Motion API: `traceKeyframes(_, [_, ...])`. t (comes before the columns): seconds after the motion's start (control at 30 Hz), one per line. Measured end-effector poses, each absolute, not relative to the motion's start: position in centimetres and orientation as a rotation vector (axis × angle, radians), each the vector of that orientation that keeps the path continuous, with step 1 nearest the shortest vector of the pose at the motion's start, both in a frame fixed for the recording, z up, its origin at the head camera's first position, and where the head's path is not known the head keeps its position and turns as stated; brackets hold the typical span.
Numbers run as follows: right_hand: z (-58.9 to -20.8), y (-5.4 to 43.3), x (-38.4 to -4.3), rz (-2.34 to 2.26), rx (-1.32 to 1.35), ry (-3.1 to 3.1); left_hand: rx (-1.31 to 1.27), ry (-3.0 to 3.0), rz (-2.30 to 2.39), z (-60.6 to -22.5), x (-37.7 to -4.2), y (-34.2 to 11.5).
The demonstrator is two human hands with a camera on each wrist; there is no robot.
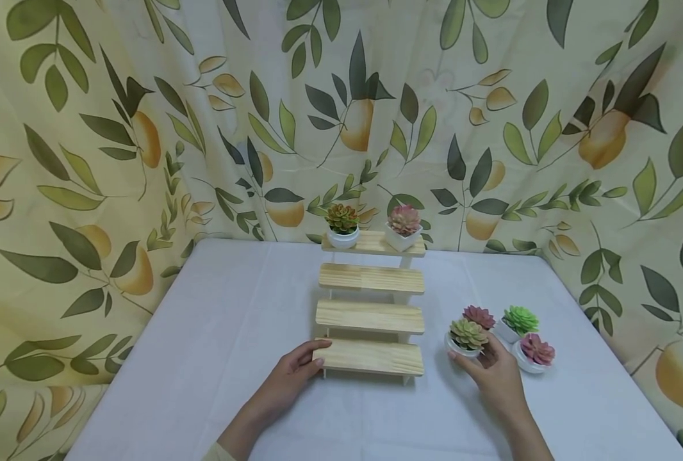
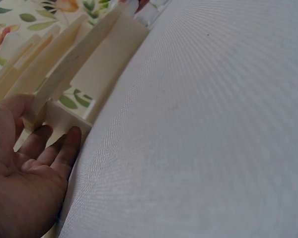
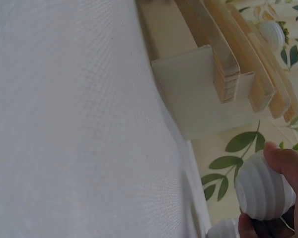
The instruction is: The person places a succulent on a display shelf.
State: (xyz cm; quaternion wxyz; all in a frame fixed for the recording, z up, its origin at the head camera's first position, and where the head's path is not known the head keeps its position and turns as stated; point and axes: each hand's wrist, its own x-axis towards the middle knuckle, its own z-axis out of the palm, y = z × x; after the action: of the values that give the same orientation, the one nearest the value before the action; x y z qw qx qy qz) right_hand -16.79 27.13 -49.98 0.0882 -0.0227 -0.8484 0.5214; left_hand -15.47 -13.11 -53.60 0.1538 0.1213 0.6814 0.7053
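A four-tiered wooden stand (image 1: 370,356) is in the middle of the table. My left hand (image 1: 295,371) grips the left end of its lowest board, the thumb at the front edge; the left wrist view has the fingers at the board's end (image 2: 37,111). Off the stand's right side, my right hand (image 1: 494,374) holds a pale green potted succulent (image 1: 468,335) by its pot. That ribbed white pot (image 3: 263,186) shows between thumb and fingers in the right wrist view, its base tipped toward the camera.
On the top board are a green-orange succulent (image 1: 343,219) and a pink succulent (image 1: 404,221) in white pots. Right of the stand are a dark red succulent (image 1: 479,315), a bright green one (image 1: 520,319) and a pink-red one (image 1: 537,350). A leaf-patterned curtain (image 1: 232,128) hangs behind the white-covered table (image 1: 226,307).
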Motion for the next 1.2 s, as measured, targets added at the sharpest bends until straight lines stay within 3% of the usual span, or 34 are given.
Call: traceKeyframes(1.2, [-47.8, 26.2, -16.7, 1.513, -0.066, -2.439, 0.355, 1.976, 2.007, -53.2, -15.4, -13.1])
